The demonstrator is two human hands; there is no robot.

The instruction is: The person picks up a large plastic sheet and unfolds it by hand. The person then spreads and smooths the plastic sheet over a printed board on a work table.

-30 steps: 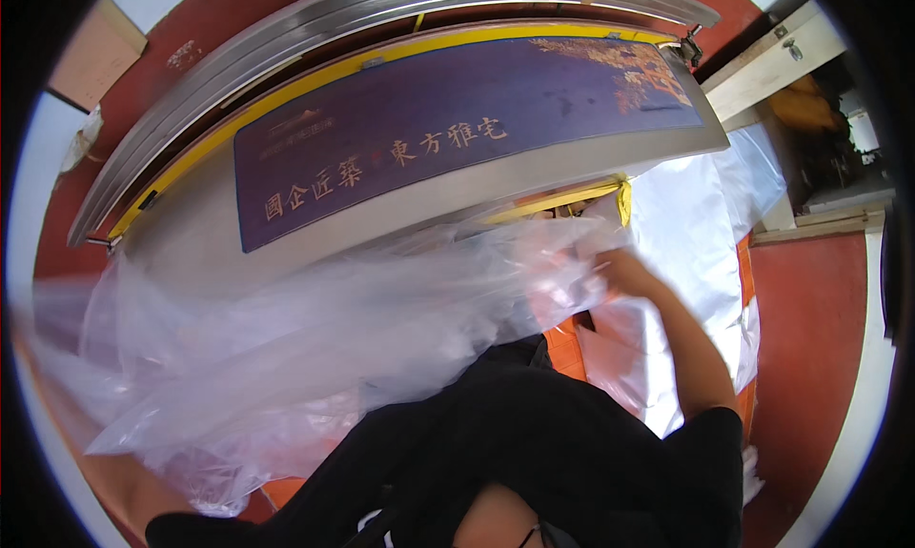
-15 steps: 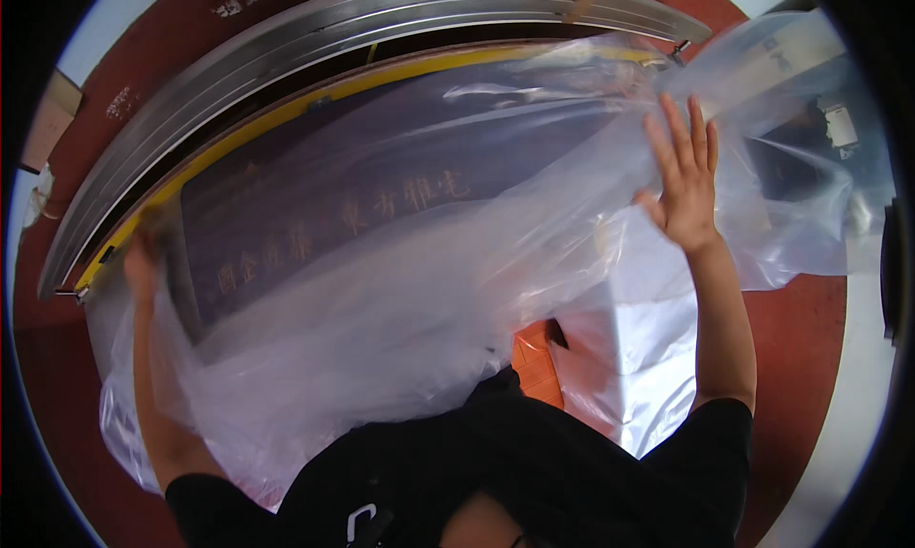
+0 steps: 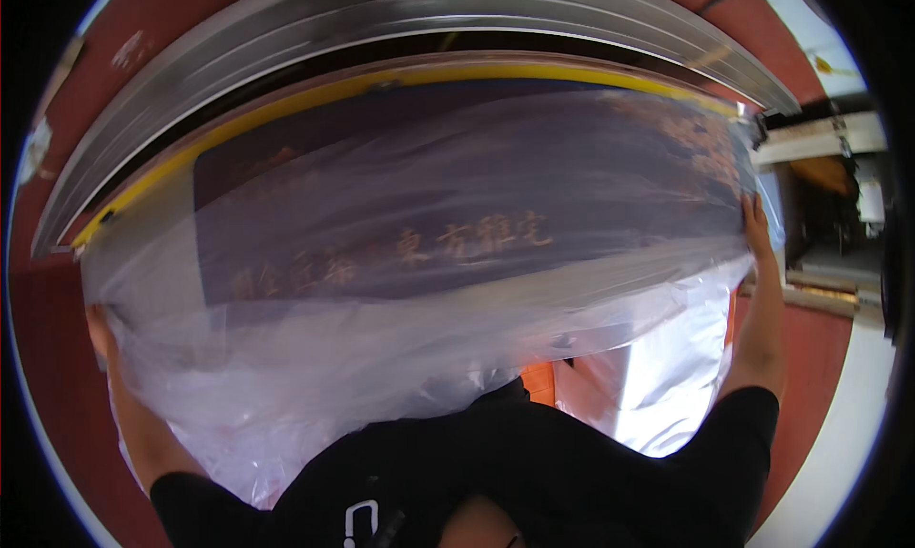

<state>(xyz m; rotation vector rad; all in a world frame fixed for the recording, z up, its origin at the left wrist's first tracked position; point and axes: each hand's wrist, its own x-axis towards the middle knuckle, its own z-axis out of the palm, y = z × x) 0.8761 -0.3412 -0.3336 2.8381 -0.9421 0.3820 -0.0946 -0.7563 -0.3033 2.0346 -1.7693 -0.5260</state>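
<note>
Both hands (image 3: pixel 758 229) at plastic sheet's (image 3: pixel 429 338) outer edges over panel (image 3: pixel 400 167)

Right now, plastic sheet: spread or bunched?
Spread. The clear plastic sheet stretches between the left hand and right hand, covering the dark blue board.

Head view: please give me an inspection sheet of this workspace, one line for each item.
Surface: long metal frame with a yellow edge, on a red floor.
Job's things: clear plastic sheet spread over a dark blue panel with gold lettering.
Clutter: orange thing under the sheet, kind unclear.
Hands: left hand at the sheet's left edge, right hand at its right edge; grips hidden.
Cables: nothing seen.
Surroundings: white shelving at right.
</note>
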